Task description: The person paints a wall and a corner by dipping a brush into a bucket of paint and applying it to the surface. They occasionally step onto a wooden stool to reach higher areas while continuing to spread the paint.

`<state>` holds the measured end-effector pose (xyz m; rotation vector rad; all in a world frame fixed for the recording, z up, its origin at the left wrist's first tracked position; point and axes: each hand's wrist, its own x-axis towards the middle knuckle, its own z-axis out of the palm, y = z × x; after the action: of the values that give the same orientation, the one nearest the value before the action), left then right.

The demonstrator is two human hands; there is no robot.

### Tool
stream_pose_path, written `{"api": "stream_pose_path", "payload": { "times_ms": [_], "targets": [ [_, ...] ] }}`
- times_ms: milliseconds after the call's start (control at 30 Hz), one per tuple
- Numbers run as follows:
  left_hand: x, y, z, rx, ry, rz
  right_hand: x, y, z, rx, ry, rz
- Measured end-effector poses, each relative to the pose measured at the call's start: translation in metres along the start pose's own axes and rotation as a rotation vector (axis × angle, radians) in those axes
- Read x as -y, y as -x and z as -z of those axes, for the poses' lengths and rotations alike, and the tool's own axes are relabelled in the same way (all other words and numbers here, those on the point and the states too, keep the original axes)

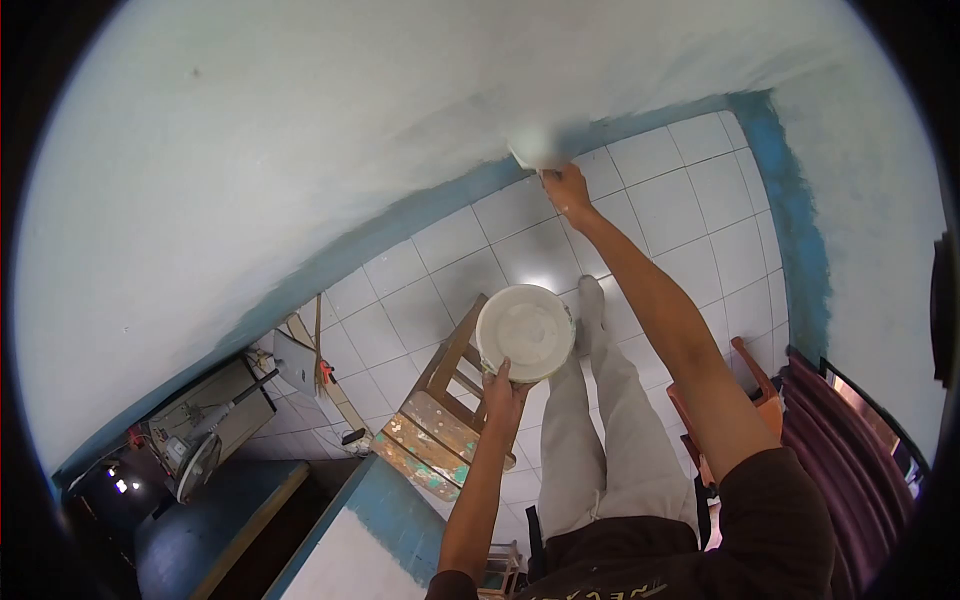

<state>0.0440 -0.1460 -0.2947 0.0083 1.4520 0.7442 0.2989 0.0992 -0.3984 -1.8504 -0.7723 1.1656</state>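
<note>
My left hand point(502, 392) is wrapped round the near rim of a white bucket point(559, 370), thumb over the edge. Whitish paint point(527, 335) lies in the bottom of the bucket. Ahead, my right hand point(567, 191) is closed on the handle of a flat, white-coated tool point(521, 158), part of which is blurred, so I cannot tell its exact kind. The tool overlaps the wall point(330, 130) close to the blue band point(440, 204) along its foot. White covers the wall above that band.
A paint-spotted wooden ladder or stool point(425, 435) stands beside the bucket on the tiled floor point(400, 270). At left are a fan point(200, 460) and a blue-topped surface point(215, 525). An orange chair point(768, 410) and a dark red curtain point(830, 450) are at right.
</note>
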Motion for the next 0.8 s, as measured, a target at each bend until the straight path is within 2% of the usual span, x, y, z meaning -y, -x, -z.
{"api": "stream_pose_path", "payload": {
  "times_ms": [133,200,233,267,300,367,433,500,533,633,700,800],
  "targets": [
    [0.006,-0.007,0.002,-0.076,0.024,-0.046,0.094,0.052,0.012,-0.078,-0.068,0.03],
    [0.006,-0.012,0.002,-0.054,0.016,-0.078,0.119,0.079,0.02,-0.052,-0.201,0.231],
    [0.007,-0.014,0.003,-0.036,-0.01,-0.112,0.123,0.08,0.021,-0.047,-0.193,0.234],
    [0.01,-0.021,0.006,-0.037,-0.004,-0.111,0.121,0.08,0.022,-0.072,-0.196,0.332],
    [0.013,-0.028,0.008,-0.03,-0.01,-0.1,0.118,0.078,0.022,-0.097,-0.201,0.429],
    [0.022,-0.043,0.015,-0.028,-0.018,-0.086,0.091,0.045,0.007,-0.082,-0.239,0.416],
    [0.037,-0.058,0.022,0.02,0.125,-0.074,0.04,0.011,-0.008,-0.081,-0.274,0.395],
    [0.033,-0.057,0.014,0.037,0.108,-0.075,-0.019,-0.016,-0.023,-0.132,-0.042,0.379],
    [0.032,-0.057,0.013,0.044,0.099,-0.082,-0.041,-0.024,-0.029,-0.144,-0.043,0.374],
    [0.037,-0.067,0.019,0.064,0.069,-0.093,-0.067,-0.028,-0.035,-0.147,0.037,0.251],
    [0.025,-0.06,0.017,0.025,0.0,-0.041,-0.053,-0.014,-0.03,0.027,-0.156,-0.136],
    [0.016,-0.051,0.01,0.003,-0.056,-0.012,-0.026,-0.004,-0.023,0.06,-0.135,-0.248]
  ]
}}
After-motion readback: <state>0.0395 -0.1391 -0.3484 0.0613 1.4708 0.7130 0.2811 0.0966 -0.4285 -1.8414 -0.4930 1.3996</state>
